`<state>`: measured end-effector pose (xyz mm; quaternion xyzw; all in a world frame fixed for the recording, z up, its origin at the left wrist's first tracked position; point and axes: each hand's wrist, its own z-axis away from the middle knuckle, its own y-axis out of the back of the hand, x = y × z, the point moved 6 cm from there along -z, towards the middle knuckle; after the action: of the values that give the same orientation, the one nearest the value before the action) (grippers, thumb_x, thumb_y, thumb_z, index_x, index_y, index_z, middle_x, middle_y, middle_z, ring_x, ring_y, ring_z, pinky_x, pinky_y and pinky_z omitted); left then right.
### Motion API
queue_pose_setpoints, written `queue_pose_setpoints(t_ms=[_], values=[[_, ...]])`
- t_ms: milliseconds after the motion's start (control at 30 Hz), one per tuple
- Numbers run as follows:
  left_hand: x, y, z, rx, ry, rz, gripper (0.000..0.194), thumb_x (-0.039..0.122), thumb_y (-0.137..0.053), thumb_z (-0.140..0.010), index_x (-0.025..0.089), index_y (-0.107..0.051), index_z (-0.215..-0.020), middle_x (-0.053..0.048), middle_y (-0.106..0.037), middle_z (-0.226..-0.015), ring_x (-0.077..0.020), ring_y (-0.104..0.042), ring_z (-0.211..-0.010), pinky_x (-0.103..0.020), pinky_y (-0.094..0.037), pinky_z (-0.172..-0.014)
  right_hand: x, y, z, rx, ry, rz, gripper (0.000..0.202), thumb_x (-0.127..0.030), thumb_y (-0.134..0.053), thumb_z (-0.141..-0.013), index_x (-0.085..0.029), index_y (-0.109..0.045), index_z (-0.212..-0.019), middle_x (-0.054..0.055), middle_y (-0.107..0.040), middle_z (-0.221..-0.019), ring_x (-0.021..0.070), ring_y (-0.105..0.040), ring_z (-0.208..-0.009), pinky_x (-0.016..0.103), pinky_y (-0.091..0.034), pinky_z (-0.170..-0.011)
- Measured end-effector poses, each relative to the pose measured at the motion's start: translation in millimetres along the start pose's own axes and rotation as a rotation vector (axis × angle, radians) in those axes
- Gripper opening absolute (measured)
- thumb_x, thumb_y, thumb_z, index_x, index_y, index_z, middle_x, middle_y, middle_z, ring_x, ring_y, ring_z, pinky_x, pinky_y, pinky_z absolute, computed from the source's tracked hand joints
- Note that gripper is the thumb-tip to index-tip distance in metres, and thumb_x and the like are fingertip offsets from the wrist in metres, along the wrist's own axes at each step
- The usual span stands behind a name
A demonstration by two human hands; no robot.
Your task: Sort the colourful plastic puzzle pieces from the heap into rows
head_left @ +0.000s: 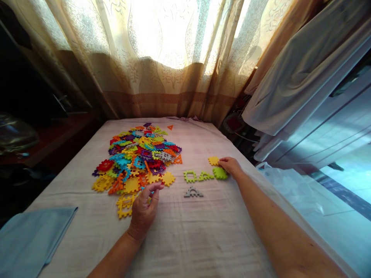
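Note:
My right hand [231,166] pinches the edge of a yellow square interlocking building tile [213,160] at the right of the table. Just below it lies a solid lime-green tile [220,173]. To its left are a lime-green triangular piece [205,176] and a lime-green square frame [190,176]. A grey arched triangular piece [193,192] lies nearer to me. My left hand [146,208] hovers half curled by the front of a heap of mixed building tiles [145,148], its thumb apart from the fingers and nothing visible in it. A yellow tile [168,178] lies beyond its fingertips.
A pale cloth [179,243] covers the table. A folded blue cloth [37,235] lies at the front left. An orange triangle piece [170,127] rests near the far edge. Patterned curtains [162,85] hang behind, and a clear plastic bag [290,189] is off the right side.

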<state>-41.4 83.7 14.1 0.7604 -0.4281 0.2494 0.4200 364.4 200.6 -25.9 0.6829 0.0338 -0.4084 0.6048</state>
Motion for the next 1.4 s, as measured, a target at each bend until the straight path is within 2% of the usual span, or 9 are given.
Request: queue_pose_setpoints(t_ms=[267, 367, 467, 567, 633, 700, 833, 1033, 1400], values=[[-21, 34.3, -10, 0.185, 0.044, -0.078, 0.019, 0.034, -0.052, -0.089, 0.023, -0.064, -0.098, -0.002, -0.075, -0.093, -0.0166, -0.071, -0.085, -0.029, -0.056, -0.078, -7, 6, 4, 0.042, -0.011, 0.123, 0.013, -0.025, -0.066, -0.067, -0.023, -0.075, -0.076, 0.001, -0.069, -0.063, 0.016, -0.061, -0.057, 0.024, -0.039, -0.049], [-32, 52.6, -17, 0.258, 0.043, -0.154, 0.02, 0.035, -0.052, -0.089, 0.022, -0.065, -0.098, -0.002, -0.075, -0.094, -0.017, -0.07, -0.086, -0.031, -0.055, -0.082, -14, 12, 8, 0.086, -0.001, 0.145, 0.02, -0.022, -0.063, -0.07, -0.021, -0.076, -0.085, 0.005, -0.072, -0.076, 0.0191, -0.064, -0.067, 0.026, -0.043, -0.056], [-46, 69.6, -24, 0.337, 0.07, -0.225, 0.021, 0.034, -0.052, -0.088, 0.022, -0.065, -0.099, -0.003, -0.074, -0.094, -0.0179, -0.07, -0.088, -0.033, -0.054, -0.085, -34, 15, 24, 0.14, 0.064, 0.143, 0.029, -0.024, -0.057, -0.077, -0.02, -0.074, -0.101, 0.008, -0.073, -0.099, 0.0208, -0.066, -0.084, 0.028, -0.047, -0.068], [-64, 80.3, -29, 0.403, 0.146, -0.156, 0.022, 0.035, -0.053, -0.087, 0.02, -0.064, -0.1, -0.005, -0.074, -0.095, -0.0183, -0.07, -0.089, -0.035, -0.054, -0.086, -73, 1, 60, 0.14, 0.274, 0.059, 0.029, -0.028, -0.053, -0.082, -0.022, -0.073, -0.103, 0.005, -0.072, -0.101, 0.0179, -0.065, -0.083, 0.028, -0.048, -0.076], [-77, 83.5, -30, 0.436, 0.208, -0.054, 0.024, 0.035, -0.053, -0.086, 0.019, -0.062, -0.1, -0.006, -0.073, -0.095, -0.0173, -0.07, -0.085, -0.034, -0.056, -0.082, -103, -19, 95, 0.075, 0.456, -0.02, 0.026, -0.029, -0.052, -0.084, -0.024, -0.073, -0.098, 0.003, -0.072, -0.095, 0.0161, -0.064, -0.076, 0.028, -0.049, -0.075], [-88, 85.8, -31, 0.486, 0.284, 0.059, 0.024, 0.035, -0.054, -0.083, 0.018, -0.061, -0.099, -0.006, -0.072, -0.094, -0.0157, -0.07, -0.079, -0.032, -0.057, -0.075, -127, -42, 128, -0.003, 0.562, -0.018, 0.023, -0.03, -0.054, -0.084, -0.024, -0.073, -0.095, 0.003, -0.072, -0.096, 0.0158, -0.064, -0.076, 0.028, -0.049, -0.075], [-102, 90.3, -30, 0.62, 0.426, 0.235, 0.023, 0.031, -0.057, -0.074, 0.018, -0.059, -0.093, -0.004, -0.07, -0.087, -0.0134, -0.068, -0.068, -0.023, -0.053, -0.055, -154, -74, 171, -0.101, 0.708, 0.113, 0.027, -0.038, -0.062, -0.082, -0.024, -0.072, -0.103, 0.007, -0.068, -0.107, 0.0201, -0.063, -0.096, 0.031, -0.047, -0.084], [-105, 89.4, -32, 0.64, 0.467, 0.31, 0.023, 0.029, -0.059, -0.07, 0.018, -0.059, -0.091, -0.003, -0.07, -0.084, -0.0119, -0.067, -0.065, -0.019, -0.049, -0.05, -162, -86, 182, -0.167, 0.833, 0.304, 0.038, -0.054, -0.068, -0.076, -0.022, -0.072, -0.095, 0.01, -0.064, -0.107, 0.0238, -0.058, -0.097, 0.034, -0.044, -0.084], [-103, 88.3, -31, 0.652, 0.467, 0.341, 0.021, 0.026, -0.06, -0.07, 0.018, -0.061, -0.09, -0.002, -0.07, -0.082, -0.0103, -0.065, -0.064, -0.018, -0.048, -0.051, -162, -87, 179, -0.183, 0.788, 0.338, 0.043, -0.053, -0.07, -0.071, -0.019, -0.069, -0.099, 0.011, -0.064, -0.113, 0.0275, -0.054, -0.106, 0.038, -0.039, -0.088]])
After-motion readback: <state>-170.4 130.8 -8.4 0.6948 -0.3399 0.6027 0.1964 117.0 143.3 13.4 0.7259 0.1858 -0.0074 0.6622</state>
